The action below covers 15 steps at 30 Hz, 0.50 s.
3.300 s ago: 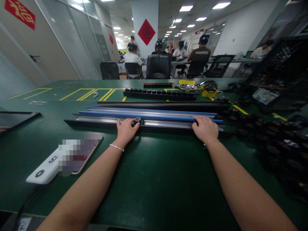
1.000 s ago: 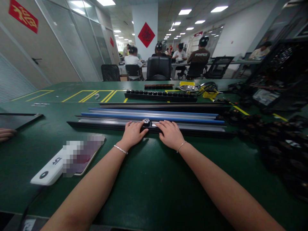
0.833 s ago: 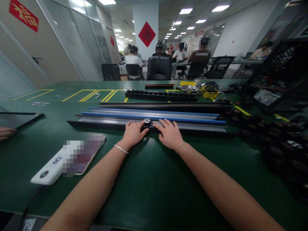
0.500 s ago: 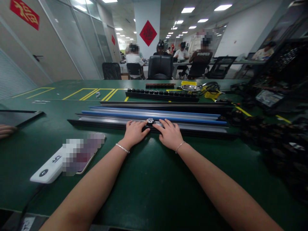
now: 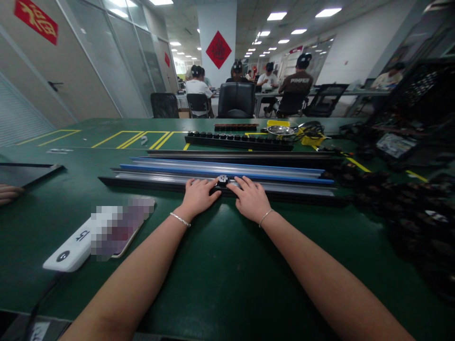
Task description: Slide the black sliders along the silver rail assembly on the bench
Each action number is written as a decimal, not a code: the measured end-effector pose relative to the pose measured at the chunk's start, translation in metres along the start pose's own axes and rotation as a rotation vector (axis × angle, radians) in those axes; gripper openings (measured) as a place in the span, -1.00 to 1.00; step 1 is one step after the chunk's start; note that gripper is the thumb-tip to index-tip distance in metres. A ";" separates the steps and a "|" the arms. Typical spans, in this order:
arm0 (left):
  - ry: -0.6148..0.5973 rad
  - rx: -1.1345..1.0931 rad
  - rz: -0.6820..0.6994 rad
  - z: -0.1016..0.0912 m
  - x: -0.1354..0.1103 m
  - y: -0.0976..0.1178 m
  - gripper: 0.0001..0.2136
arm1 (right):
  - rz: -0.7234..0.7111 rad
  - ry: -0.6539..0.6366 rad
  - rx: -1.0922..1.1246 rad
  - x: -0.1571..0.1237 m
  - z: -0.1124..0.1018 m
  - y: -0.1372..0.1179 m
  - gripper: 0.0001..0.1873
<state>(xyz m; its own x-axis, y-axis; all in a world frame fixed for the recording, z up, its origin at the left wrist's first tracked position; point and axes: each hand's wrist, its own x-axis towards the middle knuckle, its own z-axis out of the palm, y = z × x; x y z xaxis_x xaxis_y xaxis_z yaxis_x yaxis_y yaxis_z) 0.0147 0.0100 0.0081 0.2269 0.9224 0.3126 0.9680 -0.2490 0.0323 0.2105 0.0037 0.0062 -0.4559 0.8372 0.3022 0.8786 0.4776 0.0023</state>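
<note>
A long black and silver rail lies crosswise on the green table, with a small black slider sitting on it near the middle. My left hand rests on the rail just left of the slider, fingertips and thumb closed on it. From the other side my right hand lies on the rail with its fingers spread flat, the index fingertip touching the slider. Blue rails lie right behind.
A white device and a phone lie at the left front. Another person's hand rests at the left edge. A heap of black parts fills the right side. A black strip of knobs and a metal dish stand farther back.
My right hand has come from the rail's right end to the middle. The slider has moved right along the rail with my left hand, only slightly in the last second.
</note>
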 end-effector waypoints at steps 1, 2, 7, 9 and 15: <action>-0.004 0.002 -0.003 0.000 0.000 0.000 -0.53 | 0.000 -0.002 0.000 0.000 0.000 0.000 -0.44; -0.008 0.004 -0.004 0.000 0.000 0.000 -0.52 | -0.001 -0.002 0.001 0.000 0.000 0.000 -0.44; -0.004 -0.008 0.001 0.002 0.000 -0.001 -0.46 | -0.010 -0.002 0.009 0.000 -0.002 0.002 -0.44; 0.005 -0.018 0.008 0.002 0.000 -0.002 -0.46 | -0.012 -0.008 0.010 0.000 -0.003 0.002 -0.44; -0.004 -0.018 -0.004 0.001 -0.003 0.001 -0.46 | -0.011 -0.022 0.009 -0.001 -0.003 0.003 -0.44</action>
<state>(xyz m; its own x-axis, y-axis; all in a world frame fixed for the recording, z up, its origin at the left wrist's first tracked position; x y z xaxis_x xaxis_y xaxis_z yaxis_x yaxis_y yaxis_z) 0.0149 0.0071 0.0066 0.2232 0.9246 0.3088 0.9668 -0.2504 0.0509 0.2137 0.0036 0.0092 -0.4689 0.8374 0.2810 0.8721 0.4894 -0.0031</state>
